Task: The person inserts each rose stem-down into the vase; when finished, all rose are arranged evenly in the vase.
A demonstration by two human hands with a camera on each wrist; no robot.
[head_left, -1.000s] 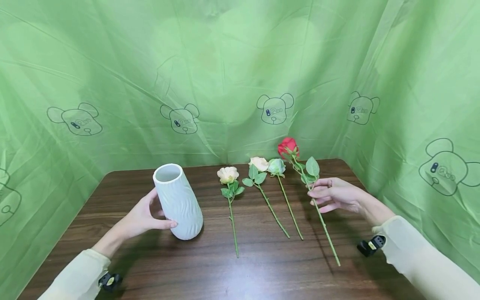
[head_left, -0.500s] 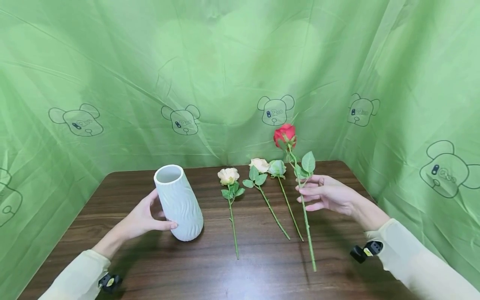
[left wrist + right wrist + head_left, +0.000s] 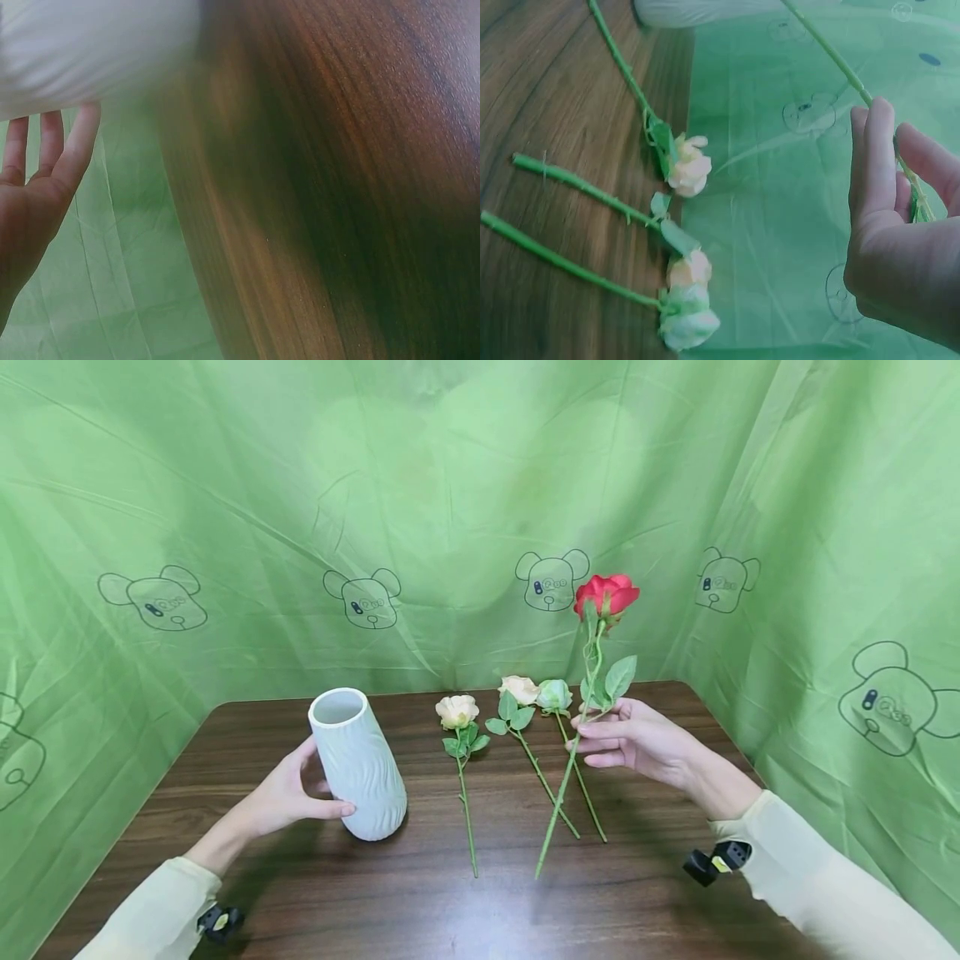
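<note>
My left hand [image 3: 288,797] grips a white ribbed vase [image 3: 363,777] from its left side, thumb across the front and fingers behind. The vase stands on the table with its mouth up; in the left wrist view its blurred wall [image 3: 90,52] meets the fingertips. Between thumb and fingers my right hand [image 3: 637,739] pinches the stem of a red rose [image 3: 606,596]. The bloom points up and the stem's lower end slants down to the left, over the other stems. In the right wrist view that green stem [image 3: 832,52] passes between the fingers of the hand [image 3: 900,225].
On the wooden table [image 3: 420,910] lie a cream rose [image 3: 456,712], a second cream rose [image 3: 519,688] and a pale green rose [image 3: 554,695], stems toward me. A green curtain [image 3: 450,527] with bear-head outlines hangs behind and at both sides.
The red rose has risen and moved left with my right hand. Its stem end has swung left and its bloom now tips right. My left hand and the vase have stayed put.
</note>
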